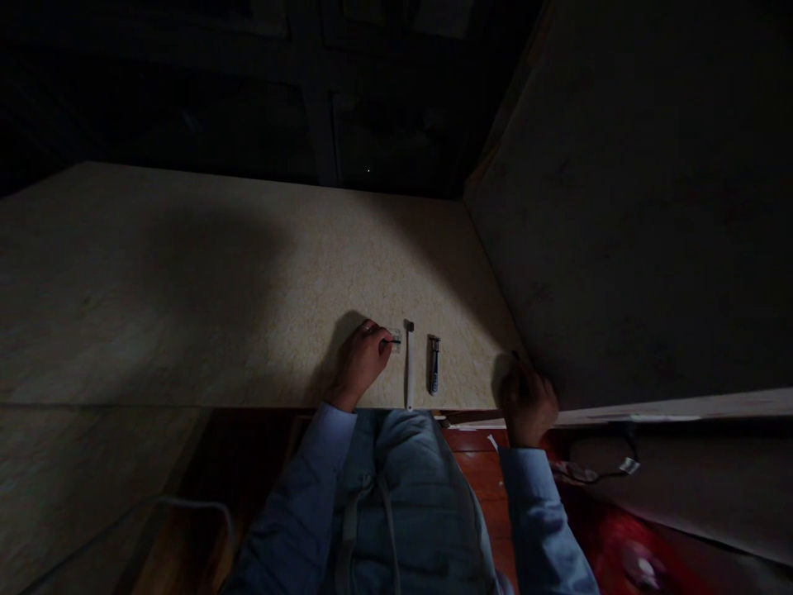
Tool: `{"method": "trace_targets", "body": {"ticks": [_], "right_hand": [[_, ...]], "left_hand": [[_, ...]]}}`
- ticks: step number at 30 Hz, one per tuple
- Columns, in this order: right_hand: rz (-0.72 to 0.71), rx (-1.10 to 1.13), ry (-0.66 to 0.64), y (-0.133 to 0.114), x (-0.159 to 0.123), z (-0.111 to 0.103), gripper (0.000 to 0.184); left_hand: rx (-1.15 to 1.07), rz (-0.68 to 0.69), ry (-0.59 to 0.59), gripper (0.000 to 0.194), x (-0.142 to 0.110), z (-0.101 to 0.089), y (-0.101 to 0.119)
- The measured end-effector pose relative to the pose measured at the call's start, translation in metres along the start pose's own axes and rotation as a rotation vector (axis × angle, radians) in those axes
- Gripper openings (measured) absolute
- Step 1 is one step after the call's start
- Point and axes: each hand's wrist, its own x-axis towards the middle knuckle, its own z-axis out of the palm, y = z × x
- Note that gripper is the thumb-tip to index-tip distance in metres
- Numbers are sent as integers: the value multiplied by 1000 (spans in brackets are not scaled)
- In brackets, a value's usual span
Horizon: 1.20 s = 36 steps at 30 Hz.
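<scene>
My left hand (363,361) rests low over the table, thumb and fingers pinched on a small clear piece (395,340) with a thin dark strip across it. What exactly that piece is I cannot tell in the dim light. Just right of it lies a white toothbrush (409,368) with a dark head, its handle end at the table's front edge. Beside the toothbrush is a razor (434,365) with a dark blue handle, head pointing away from me. Over by the right wall, my right hand (529,405) is closed; a small dark tip shows at its fingers, too dark to name.
The pale speckled table (248,273) ends at a dark windowed frame (322,124) behind and a wall (632,207) on the right. Below the right side, a cable (595,478) and something red (619,545) are visible. Another cable (186,501) curves at lower left.
</scene>
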Motion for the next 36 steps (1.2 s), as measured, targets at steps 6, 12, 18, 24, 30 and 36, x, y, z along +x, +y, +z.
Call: {"method": "trace_targets", "body": {"ticks": [6,12,18,24,30,36], "right_hand": [[-11,12,15,-1,0,-2,41],[-20,7,2,-3,0,-3,41],[-11,16,-8,-2,0,-3,41],[3,32,-22,-2,0,-3,41],[3,25,-2,-3,1,-3,40],[-24,43,-6,-2,1,-3,40]], "left_hand": [[-13,-28,0,9,1,1,-1],[-81,-6,30,12,4,2,-7],[-307,-55,81,10,0,0,-8],[-727,-189,202,14,-9,1,0],[-841,-247,168,20,-11,7,10],[-289,-177,154,23,-16,9,8]]}}
